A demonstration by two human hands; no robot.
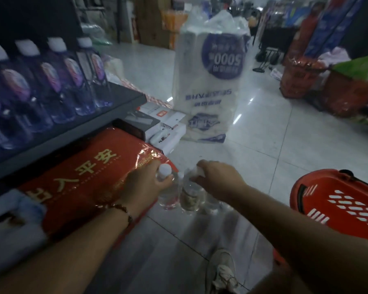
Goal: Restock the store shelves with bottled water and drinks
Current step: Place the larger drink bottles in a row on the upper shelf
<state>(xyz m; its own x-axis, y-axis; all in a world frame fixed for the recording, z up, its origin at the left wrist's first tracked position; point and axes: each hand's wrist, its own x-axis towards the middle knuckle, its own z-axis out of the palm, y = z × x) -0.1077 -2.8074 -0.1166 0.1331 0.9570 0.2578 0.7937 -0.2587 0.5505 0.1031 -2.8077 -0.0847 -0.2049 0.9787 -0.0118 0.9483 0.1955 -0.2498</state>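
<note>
Two clear water bottles with white caps hang low over the tiled floor. My left hand (pixel 146 181) grips the left bottle (pixel 168 192) round its neck. My right hand (pixel 217 177) grips the right bottle (pixel 190 196) at its cap. A third clear bottle (pixel 211 203) shows blurred just right of them. On the dark shelf (pixel 123 102) at the left stands a row of purple-labelled bottles (pixel 72 81) with white caps.
A red packaged item with gold characters (pixel 83 177) lies under the shelf, with white boxes (pixel 168 128) beside it. A tall white pack of tissue rolls (pixel 210 85) stands on the floor ahead. A red shopping basket (pixel 338 200) sits at the right. My shoe (pixel 223 270) is below.
</note>
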